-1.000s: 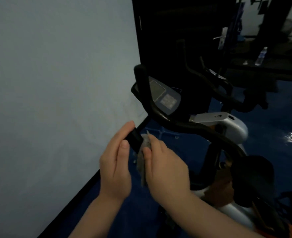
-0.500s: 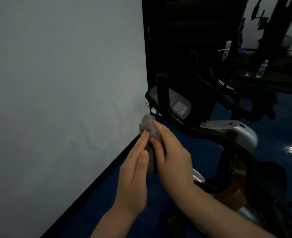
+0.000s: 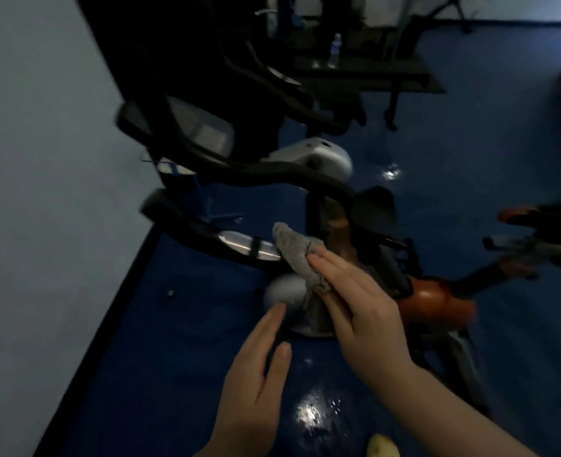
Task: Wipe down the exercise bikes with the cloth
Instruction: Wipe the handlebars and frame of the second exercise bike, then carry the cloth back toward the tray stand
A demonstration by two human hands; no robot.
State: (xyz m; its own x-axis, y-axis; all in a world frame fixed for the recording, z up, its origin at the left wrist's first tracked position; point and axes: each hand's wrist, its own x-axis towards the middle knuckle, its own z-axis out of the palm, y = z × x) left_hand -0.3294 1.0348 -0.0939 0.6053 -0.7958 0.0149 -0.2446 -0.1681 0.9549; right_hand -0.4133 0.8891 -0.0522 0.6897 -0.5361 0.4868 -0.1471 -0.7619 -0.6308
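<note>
Cloth: grey, bunched, held by right hand against black handlebar of nearest exercise bike, approx. centre frame, just past a silver grip plate. Fingers of right hand laid nearly straight and close together over cloth, thumb tucked beneath, so cloth is pinched betw. thumb and fingers. Left hand is seen lower, apart from bar, nothing held; fingers straight, mostly together, thumb set off slightly. Console w/ pale screen is seen above bars. Black saddle to right. Blue floor, pale wall at left. Water bottle stands far back. Picture blurred; bike detail uncertain.
</note>
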